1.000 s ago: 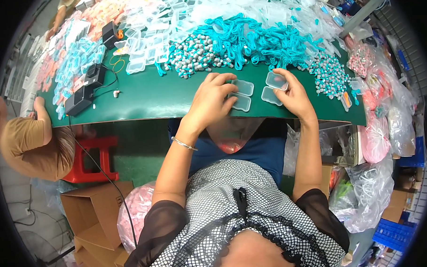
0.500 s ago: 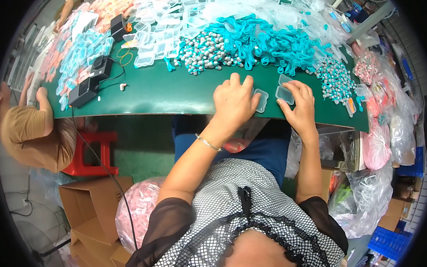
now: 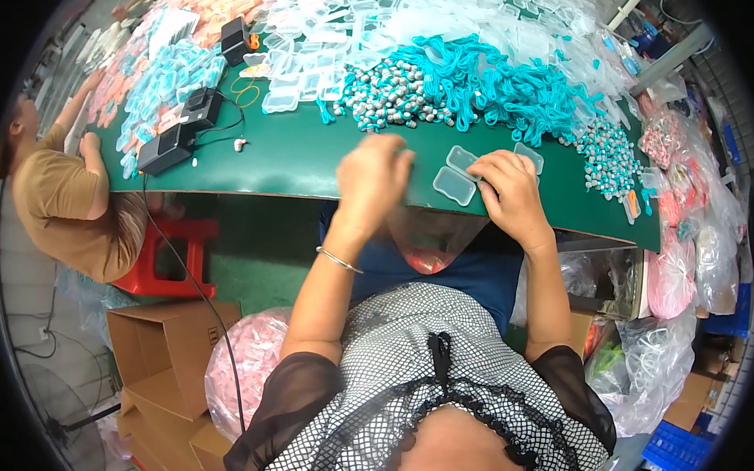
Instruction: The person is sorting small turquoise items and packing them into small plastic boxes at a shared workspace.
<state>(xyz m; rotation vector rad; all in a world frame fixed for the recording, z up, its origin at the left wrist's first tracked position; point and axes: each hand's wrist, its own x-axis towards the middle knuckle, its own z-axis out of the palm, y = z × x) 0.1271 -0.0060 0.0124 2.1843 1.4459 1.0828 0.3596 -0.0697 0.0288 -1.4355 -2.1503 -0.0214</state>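
Near the table's front edge lies a small clear plastic case point(image 3: 454, 185), opened out flat in two halves. My right hand point(image 3: 515, 193) is curled at its right side, fingertips on the case's edge. Partly behind that hand is another clear plastic case point(image 3: 530, 155). My left hand point(image 3: 373, 179), with a bangle at the wrist, is raised to the left of the open case. Motion smears its fingers, and whether they hold anything is hidden. Beyond my hands are a heap of small grey-and-teal pieces point(image 3: 393, 94) and bundled teal cords point(image 3: 496, 90).
Clear cases point(image 3: 305, 72) and plastic bags point(image 3: 461, 17) cover the far table. Black boxes with a cable point(image 3: 166, 147) stand at left, near a co-worker point(image 3: 64, 192). More grey-and-teal pieces point(image 3: 611, 157) lie at right. A clear bag point(image 3: 427, 242) hangs below the table edge.
My left hand has moved left, away from the cases. The right hand's fingertips have shifted to the open case on the left. The whole view has shifted slightly.
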